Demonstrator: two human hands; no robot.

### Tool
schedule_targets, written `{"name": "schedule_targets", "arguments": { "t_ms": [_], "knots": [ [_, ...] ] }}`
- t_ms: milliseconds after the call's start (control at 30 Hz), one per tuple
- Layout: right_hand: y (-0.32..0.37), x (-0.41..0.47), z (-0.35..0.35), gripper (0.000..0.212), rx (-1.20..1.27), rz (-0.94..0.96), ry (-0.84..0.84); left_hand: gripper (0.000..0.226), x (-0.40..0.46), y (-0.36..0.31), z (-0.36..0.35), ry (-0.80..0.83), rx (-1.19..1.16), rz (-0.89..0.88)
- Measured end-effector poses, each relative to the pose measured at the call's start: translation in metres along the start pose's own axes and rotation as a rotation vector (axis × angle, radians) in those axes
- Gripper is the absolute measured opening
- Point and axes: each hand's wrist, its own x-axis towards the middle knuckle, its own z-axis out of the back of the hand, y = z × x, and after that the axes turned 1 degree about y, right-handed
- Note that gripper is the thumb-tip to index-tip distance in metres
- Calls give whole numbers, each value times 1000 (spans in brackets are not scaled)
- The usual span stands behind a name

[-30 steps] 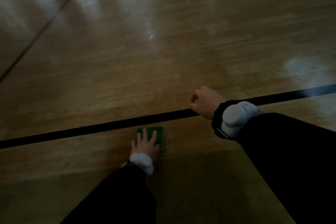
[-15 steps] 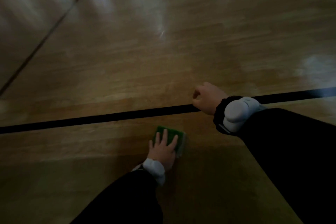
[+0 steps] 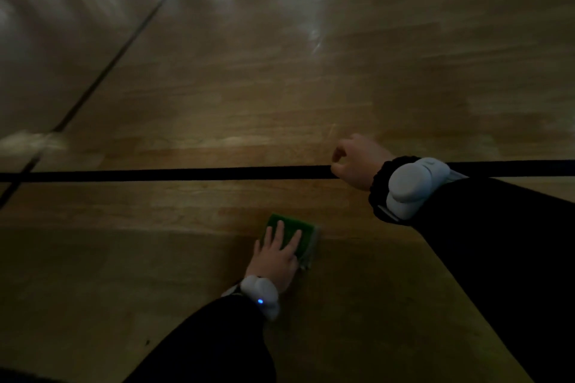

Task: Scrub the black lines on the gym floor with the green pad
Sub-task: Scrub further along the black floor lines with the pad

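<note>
A black line point(image 3: 186, 173) runs straight across the wooden gym floor from left to right. The green pad point(image 3: 294, 228) lies flat on the boards a little on my side of that line, not touching it. My left hand point(image 3: 275, 253) presses down on the pad with spread fingers, covering its near half. My right hand point(image 3: 353, 162) is curled into a loose fist and rests on the black line further right, with nothing visible in it. Both wrists carry white bands over black sleeves.
A second thin dark line point(image 3: 124, 43) runs diagonally from the upper middle down to the left and crosses the black line near the left edge. Glossy wooden floor point(image 3: 311, 87) with window reflections stretches ahead. The scene is dim.
My left hand has slid the green pad to the right and back away from the black line. The right fist has stayed on the line. The view has shifted.
</note>
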Motion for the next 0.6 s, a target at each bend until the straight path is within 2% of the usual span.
{"name": "schedule_targets", "arguments": {
  "t_ms": [267,433,600],
  "knots": [
    [12,1,-8,28,-14,26,4,59,-5,127,-4,-18,-278,475],
    [4,2,-7,27,-15,30,13,58,6,122,-2,-26,-332,527],
    [-12,-2,-1,27,-26,-6,1,59,14,123,0,-38,-286,533]
  ]
}}
